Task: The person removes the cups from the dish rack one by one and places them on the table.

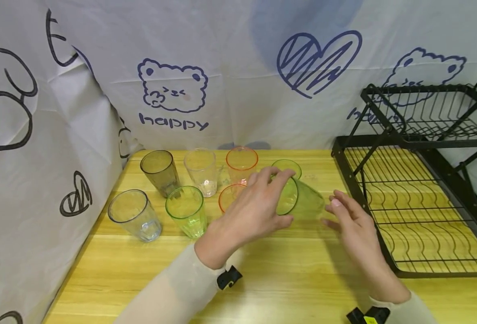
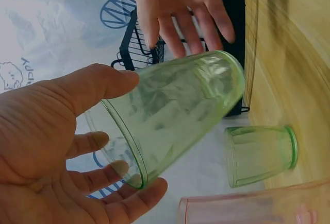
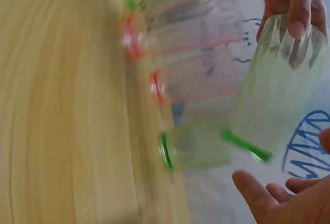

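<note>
My left hand [image 1: 250, 207] grips a green drinking glass [image 1: 309, 201] near its rim, thumb on one side and fingers on the other. The glass is tilted onto its side, base pointing right, raised off the table in the left wrist view. Just beyond the base is my right hand [image 1: 357, 231], fingers apart and loosely bent, with nothing in its grasp. Another green glass [image 2: 260, 154] stands upright behind the held one. Close by my left hand are two red-rimmed glasses, one at the back [image 1: 242, 158] and a nearer one [image 1: 225, 198] partly hidden by that hand.
Farther left stand a green glass [image 1: 186, 211], a blue-rimmed glass [image 1: 131, 213], a smoky brown glass [image 1: 159, 173] and a clear glass [image 1: 201, 171]. A black two-tier dish rack [image 1: 384, 256] takes up the right side. Printed cloth [image 1: 238, 103] hangs behind the wooden table [image 1: 262, 288].
</note>
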Demonstrator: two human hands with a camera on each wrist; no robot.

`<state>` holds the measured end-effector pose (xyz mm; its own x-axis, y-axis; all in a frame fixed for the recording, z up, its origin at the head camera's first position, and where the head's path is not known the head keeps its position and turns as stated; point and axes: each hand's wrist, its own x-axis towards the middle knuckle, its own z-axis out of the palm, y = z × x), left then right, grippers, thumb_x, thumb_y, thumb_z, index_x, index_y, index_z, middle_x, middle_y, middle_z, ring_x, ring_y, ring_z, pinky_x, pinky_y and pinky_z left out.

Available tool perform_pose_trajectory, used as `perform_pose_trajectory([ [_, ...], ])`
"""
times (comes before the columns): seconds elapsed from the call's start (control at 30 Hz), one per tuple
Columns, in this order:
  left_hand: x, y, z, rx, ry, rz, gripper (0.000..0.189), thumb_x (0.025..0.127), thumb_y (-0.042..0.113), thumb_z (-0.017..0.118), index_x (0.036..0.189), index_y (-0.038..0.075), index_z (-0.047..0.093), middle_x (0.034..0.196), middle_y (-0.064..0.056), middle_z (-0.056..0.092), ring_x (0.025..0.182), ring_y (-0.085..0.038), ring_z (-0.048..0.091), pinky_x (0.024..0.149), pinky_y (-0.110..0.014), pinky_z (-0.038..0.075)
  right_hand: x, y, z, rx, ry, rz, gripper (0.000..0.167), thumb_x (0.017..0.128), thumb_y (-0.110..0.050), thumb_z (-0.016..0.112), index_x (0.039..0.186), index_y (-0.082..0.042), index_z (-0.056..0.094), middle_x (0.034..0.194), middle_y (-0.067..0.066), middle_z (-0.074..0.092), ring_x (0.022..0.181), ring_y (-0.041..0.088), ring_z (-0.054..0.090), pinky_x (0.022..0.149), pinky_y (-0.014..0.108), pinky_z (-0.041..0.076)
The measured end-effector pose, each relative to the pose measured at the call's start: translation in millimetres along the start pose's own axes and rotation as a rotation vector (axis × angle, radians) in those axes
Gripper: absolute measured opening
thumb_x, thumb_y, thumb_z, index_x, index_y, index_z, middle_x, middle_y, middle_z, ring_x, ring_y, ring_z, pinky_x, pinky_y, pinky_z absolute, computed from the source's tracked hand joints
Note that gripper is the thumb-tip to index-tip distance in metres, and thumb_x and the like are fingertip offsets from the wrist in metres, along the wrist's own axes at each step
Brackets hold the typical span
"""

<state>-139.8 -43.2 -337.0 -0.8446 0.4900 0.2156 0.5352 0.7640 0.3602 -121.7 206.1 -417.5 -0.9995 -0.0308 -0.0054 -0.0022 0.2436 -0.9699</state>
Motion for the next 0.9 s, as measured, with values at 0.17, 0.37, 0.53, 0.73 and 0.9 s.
perform_pose_trajectory([
  [0.17, 5.6, -3.6, -0.5, 0.065, -0.036, -0.018, 0.091, 0.087, 0.037, 0.087, 0.162, 0.018, 0.039, 0.156, -0.015, 0.047, 0.136, -0.037, 0.051, 0.102, -0.048, 0.057, -12.0, 8.5, -19.7, -0.497, 0.140, -0.137, 0.066, 0.111, -0.042, 0.051, 0.166, -0.011, 0.031, 0.162, 0.025, 0.042, 0.140, 0.048, 0.050, 0.105, 0.059, 0.051],
  [0.37, 13.7, -7.5, 2.6, 0.161, -0.082, -0.009, 0.092, 0.087, 0.042, 0.086, 0.162, 0.017, 0.039, 0.155, -0.015, 0.050, 0.130, -0.035, 0.055, 0.102, -0.044, 0.055, -21.0, 29.4, -37.1, -0.837, 0.203, -0.300, 0.070, 0.106, -0.032, 0.063, 0.158, 0.007, 0.038, 0.158, 0.039, 0.036, 0.145, 0.064, 0.027, 0.116, 0.081, 0.023],
  [0.53, 19.7, -7.9, 5.5, 0.229, -0.158, -0.016, 0.093, 0.087, 0.047, 0.086, 0.163, 0.018, 0.040, 0.156, -0.012, 0.051, 0.131, -0.033, 0.054, 0.109, -0.046, 0.049, -29.7, 44.3, -44.3, -0.979, 0.229, -0.364, 0.075, 0.100, -0.033, 0.070, 0.155, 0.009, 0.041, 0.154, 0.042, 0.038, 0.139, 0.068, 0.033, 0.114, 0.081, 0.025],
  [0.73, 26.7, -5.9, 9.5, 0.291, -0.234, -0.024, 0.093, 0.087, 0.052, 0.084, 0.164, 0.021, 0.040, 0.156, -0.006, 0.052, 0.131, -0.029, 0.054, 0.100, -0.043, 0.042, -38.9, 54.6, -48.2, -1.066, 0.228, -0.393, 0.082, 0.090, -0.031, 0.080, 0.152, 0.011, 0.045, 0.148, 0.043, 0.045, 0.128, 0.068, 0.044, 0.104, 0.084, 0.033],
  [0.9, 32.9, -4.5, 13.6, 0.306, -0.283, -0.029, 0.094, 0.088, 0.055, 0.082, 0.165, 0.023, 0.039, 0.156, -0.005, 0.052, 0.128, -0.026, 0.053, 0.090, -0.039, 0.037, -43.1, 58.8, -47.9, -1.092, 0.202, -0.341, 0.084, 0.092, -0.033, 0.079, 0.152, 0.012, 0.042, 0.148, 0.043, 0.045, 0.126, 0.068, 0.044, 0.104, 0.083, 0.035],
])
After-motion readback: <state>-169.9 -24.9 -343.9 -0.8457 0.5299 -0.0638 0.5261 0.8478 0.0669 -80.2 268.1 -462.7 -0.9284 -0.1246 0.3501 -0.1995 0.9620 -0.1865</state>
